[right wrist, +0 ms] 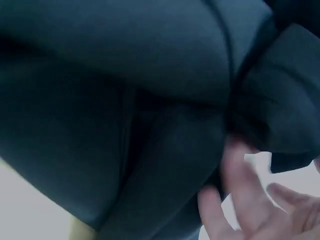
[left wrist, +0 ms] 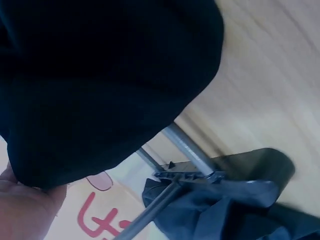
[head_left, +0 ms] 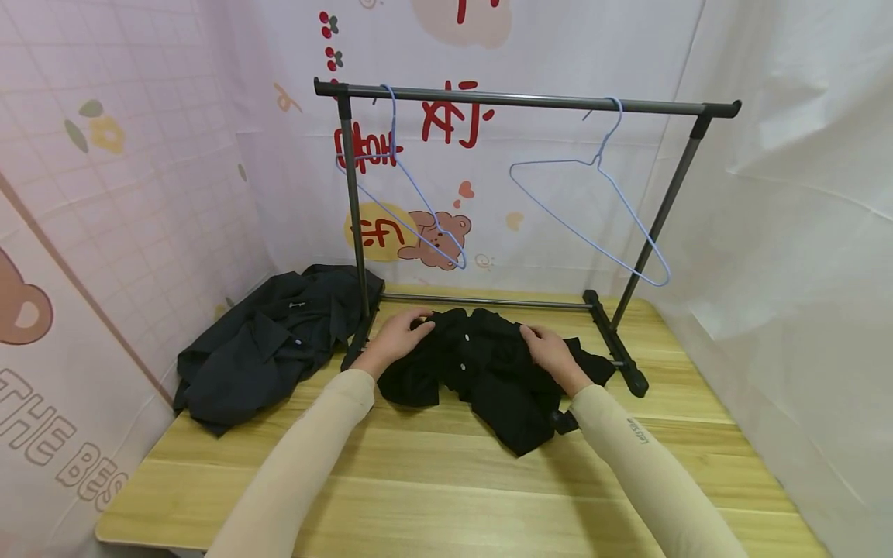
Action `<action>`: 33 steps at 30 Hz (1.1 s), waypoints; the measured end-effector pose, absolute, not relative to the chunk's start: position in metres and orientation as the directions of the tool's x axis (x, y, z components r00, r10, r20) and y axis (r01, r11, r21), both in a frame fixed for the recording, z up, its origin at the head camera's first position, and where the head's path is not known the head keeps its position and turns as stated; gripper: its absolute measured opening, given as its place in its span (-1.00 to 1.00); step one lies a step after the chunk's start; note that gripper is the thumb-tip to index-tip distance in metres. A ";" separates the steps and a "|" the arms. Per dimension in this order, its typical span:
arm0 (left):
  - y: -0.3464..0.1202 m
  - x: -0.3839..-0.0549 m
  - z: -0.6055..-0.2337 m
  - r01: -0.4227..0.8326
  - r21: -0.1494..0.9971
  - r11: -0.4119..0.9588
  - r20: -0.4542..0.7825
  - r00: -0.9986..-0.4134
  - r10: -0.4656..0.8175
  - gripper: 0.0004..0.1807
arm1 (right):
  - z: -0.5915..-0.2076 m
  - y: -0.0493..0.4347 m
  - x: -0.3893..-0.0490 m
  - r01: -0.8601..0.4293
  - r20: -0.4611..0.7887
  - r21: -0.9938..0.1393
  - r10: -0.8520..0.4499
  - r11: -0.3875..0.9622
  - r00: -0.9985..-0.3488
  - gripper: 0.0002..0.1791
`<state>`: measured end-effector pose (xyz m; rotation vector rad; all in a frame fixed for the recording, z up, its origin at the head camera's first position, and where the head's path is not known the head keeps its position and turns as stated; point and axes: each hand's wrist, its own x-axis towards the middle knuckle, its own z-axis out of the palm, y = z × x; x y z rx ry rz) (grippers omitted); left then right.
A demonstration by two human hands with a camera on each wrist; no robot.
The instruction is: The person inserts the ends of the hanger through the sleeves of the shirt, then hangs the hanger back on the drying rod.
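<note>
A black short-sleeved shirt (head_left: pixel 491 364) with pale buttons is bunched at the middle of the table, below the hanging rack. My left hand (head_left: pixel 399 341) pinches its left upper edge. In the left wrist view, the dark shirt cloth (left wrist: pixel 110 90) covers much of the frame, and the left fingers (left wrist: pixel 30 210) show at its lower edge. My right hand (head_left: pixel 551 354) holds the shirt's right upper part. In the right wrist view, the blurred right fingers (right wrist: pixel 245 185) are spread and bent against the dark folds, with one fingertip partly hidden by cloth.
A second dark shirt (head_left: pixel 268 341) lies crumpled at the left, by the rack's left foot. The grey metal rack (head_left: pixel 488 98) stands behind my hands. From its bar hang two bare blue hangers, a left hanger (head_left: pixel 412 180) and a right hanger (head_left: pixel 584 232). Printed cloth walls surround the wooden table (head_left: pixel 432 496).
</note>
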<state>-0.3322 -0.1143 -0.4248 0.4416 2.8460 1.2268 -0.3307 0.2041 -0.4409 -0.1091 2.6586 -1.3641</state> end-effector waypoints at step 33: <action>-0.079 -0.340 -0.420 0.252 0.291 0.923 0.292 -0.942 0.165 -0.80 | -0.418 0.211 -0.329 -0.245 -0.010 -0.849 -0.479 0.467 -0.878 -0.68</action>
